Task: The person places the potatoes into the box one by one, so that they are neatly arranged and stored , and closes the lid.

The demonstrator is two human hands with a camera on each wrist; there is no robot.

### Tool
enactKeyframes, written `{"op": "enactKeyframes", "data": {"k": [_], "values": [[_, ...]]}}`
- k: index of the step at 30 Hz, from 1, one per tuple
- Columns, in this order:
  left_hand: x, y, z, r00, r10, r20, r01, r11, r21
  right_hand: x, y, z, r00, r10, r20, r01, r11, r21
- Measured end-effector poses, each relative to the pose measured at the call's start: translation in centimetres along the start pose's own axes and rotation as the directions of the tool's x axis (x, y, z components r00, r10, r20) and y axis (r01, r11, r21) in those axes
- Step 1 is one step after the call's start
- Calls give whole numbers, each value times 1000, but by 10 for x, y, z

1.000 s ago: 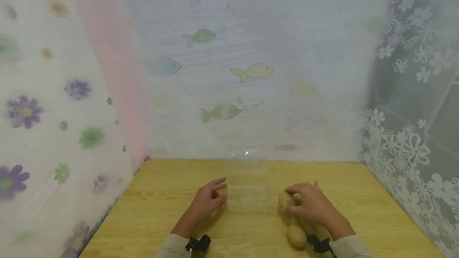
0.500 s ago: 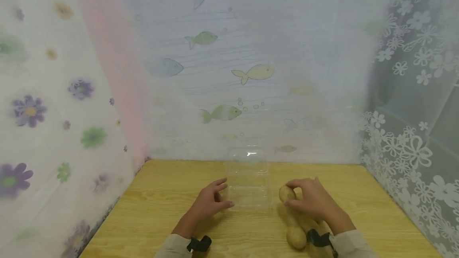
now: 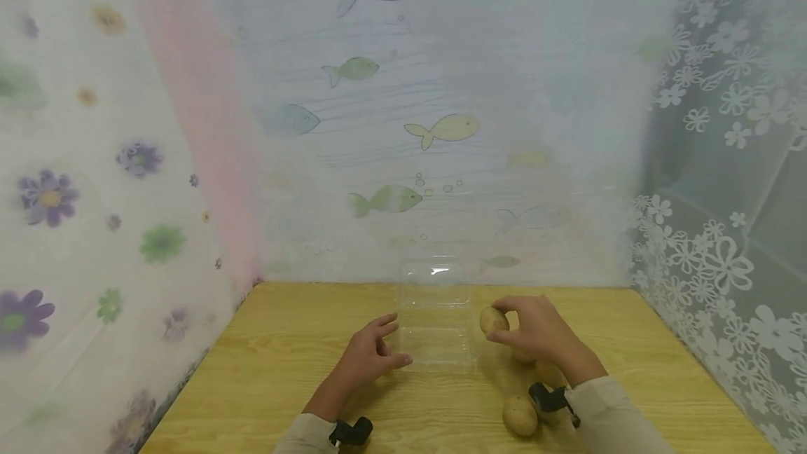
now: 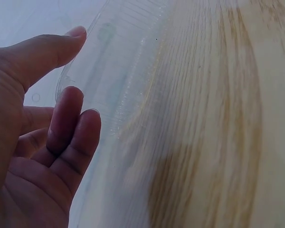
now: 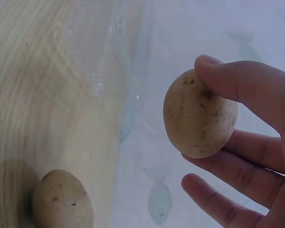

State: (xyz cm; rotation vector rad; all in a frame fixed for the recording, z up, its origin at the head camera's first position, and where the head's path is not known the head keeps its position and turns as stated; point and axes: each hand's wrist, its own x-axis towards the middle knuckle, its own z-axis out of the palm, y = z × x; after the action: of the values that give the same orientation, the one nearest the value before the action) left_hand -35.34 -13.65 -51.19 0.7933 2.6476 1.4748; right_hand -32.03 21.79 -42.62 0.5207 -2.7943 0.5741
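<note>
Potato (image 3: 494, 321) is up off the counter (image 3: 284, 349), just right of a clear container (image 3: 435, 347). From the left, the left hand (image 3: 368, 356) is beside the container, fingers relaxed and holding nothing; contact is unclear. The container looks thin, light and easily slid, best steadied by its side wall. The right hand (image 3: 541, 329) pinches the potato between thumb and fingers; it should be firm, best held across its middle. Loose potatoes (image 3: 520, 416) lie near that wrist, some partly hidden
</note>
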Motion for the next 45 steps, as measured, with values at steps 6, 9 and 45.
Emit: {"op": "enactKeyframes", "data": {"k": [6, 9, 45], "values": [[-1, 0, 0, 1000, -15, -7, 14, 998, -57, 7, -8, -1, 1000, -3, 11, 3, 999, 37], [-1, -1, 2, 1000, -12, -8, 12, 996, -85, 10, -11, 1, 1000, 1, 17, -2, 998, 56], [-2, 4, 1, 999, -48, -9, 46, 992, -117, 50, -47, 49, 997, -37, 64, 22, 976, 217]]}}
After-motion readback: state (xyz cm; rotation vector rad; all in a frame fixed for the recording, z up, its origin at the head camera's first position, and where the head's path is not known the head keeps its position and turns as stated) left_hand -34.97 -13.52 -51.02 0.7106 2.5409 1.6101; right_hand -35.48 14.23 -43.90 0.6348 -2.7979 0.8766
